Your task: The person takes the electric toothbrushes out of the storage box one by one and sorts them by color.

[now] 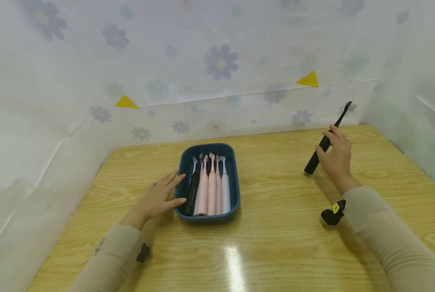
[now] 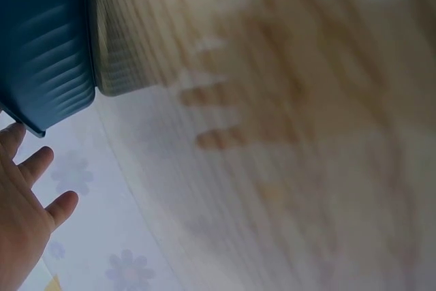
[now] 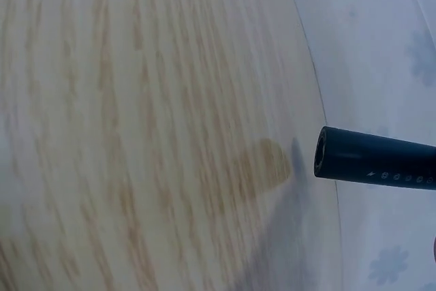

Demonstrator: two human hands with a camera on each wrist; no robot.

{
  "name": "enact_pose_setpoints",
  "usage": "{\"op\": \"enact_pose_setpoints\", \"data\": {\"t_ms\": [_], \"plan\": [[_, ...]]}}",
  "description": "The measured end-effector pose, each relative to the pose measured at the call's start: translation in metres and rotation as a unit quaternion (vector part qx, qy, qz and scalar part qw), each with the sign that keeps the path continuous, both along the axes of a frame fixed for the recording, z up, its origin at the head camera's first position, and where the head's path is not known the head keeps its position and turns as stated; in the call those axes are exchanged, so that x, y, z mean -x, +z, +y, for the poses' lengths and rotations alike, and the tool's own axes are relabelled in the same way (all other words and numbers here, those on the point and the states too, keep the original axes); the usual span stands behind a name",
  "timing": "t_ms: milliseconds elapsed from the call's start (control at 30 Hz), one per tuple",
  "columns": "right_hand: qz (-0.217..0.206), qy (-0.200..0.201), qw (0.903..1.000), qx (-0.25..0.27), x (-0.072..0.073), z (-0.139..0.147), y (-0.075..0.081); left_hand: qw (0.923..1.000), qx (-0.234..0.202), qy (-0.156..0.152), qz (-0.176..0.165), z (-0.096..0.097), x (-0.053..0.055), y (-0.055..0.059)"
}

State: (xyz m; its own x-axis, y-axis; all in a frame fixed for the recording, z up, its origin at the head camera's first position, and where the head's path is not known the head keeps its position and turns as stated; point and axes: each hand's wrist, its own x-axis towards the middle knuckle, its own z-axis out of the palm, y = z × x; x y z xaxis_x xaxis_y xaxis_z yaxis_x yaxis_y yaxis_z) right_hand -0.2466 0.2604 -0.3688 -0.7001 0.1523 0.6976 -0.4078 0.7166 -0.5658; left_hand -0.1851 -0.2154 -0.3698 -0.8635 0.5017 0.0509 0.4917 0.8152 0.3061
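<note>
On the right side of the head view, my right hand (image 1: 337, 158) grips a black electric toothbrush (image 1: 324, 147) by its handle, brush head pointing up and away. Its handle end (image 3: 368, 158) shows in the right wrist view, raised over the table. My left hand (image 1: 158, 198) lies with fingers spread at the left rim of a dark blue bin (image 1: 235, 190). In the left wrist view those fingertips (image 2: 63, 206) are beside the bin's ribbed outer wall (image 2: 48, 46). Inside the bin, a black toothbrush (image 1: 193, 190), several pink toothbrushes (image 1: 211, 192) and a white one (image 1: 226, 192) lie side by side.
The bin stands on a wood-grain table (image 1: 275, 235), left of the middle. A flower-patterned white sheet (image 1: 188, 73) hangs behind and along both sides, with yellow triangles (image 1: 308, 79) on it. A black wrist camera (image 1: 333, 213) sits below the right cuff.
</note>
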Motion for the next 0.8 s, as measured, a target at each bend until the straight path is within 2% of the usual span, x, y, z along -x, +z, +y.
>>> {"op": "enact_pose_setpoints", "data": {"t_ms": [233,500,800], "plan": [[-0.001,-0.002,0.9999,-0.011,0.003,-0.001,-0.004,1.0,0.003,-0.001,-0.003,0.0,0.0,0.001],[0.036,-0.001,0.9986,-0.04,0.009,0.0,-0.009,1.0,0.003,0.0,-0.001,0.0,-0.001,0.001],[0.056,-0.007,0.9981,-0.023,0.012,-0.001,-0.009,1.0,0.0,-0.001,-0.002,0.0,-0.001,0.002]]}}
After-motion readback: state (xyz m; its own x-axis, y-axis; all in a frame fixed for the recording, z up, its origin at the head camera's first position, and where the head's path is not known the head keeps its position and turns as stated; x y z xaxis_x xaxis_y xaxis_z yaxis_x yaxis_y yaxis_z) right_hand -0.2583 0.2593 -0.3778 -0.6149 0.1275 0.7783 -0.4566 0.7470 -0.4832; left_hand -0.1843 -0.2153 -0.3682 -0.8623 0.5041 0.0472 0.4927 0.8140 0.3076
